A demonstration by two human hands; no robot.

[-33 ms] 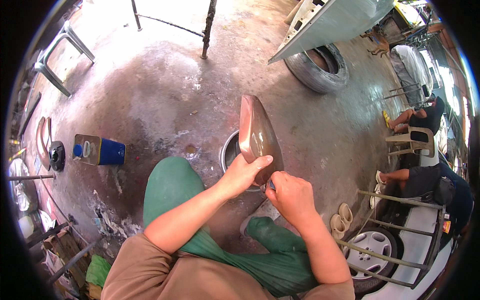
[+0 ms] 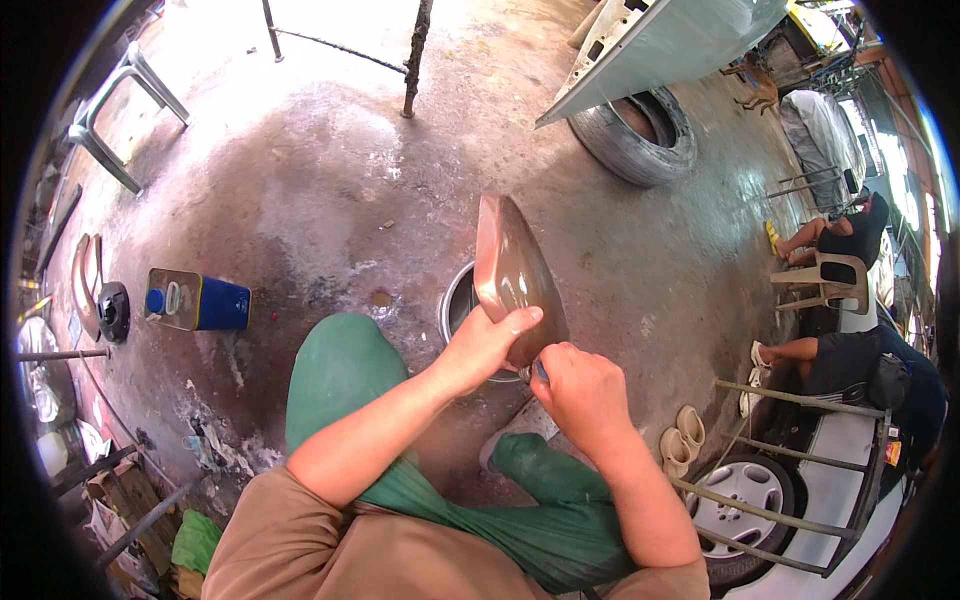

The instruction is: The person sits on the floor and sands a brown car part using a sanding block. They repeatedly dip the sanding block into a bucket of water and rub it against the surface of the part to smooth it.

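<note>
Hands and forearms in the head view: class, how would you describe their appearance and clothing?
The left hand and right hand are ungloved, with no ring or watch that I can make out. Short, plain brown sleeves leave the forearms uncovered.

Bright light (image 2: 345,55) is flooding this stained floor (image 2: 330,220); a grey chair (image 2: 106,160) is standing left, a beige chair (image 2: 848,272) right.

free: floor (image 2: 345,265) between blue can (image 2: 224,303) and basin (image 2: 446,305) | block: brown part (image 2: 522,275) above basin, green-clad knee (image 2: 345,375), 2 clogs (image 2: 677,453) right
</note>
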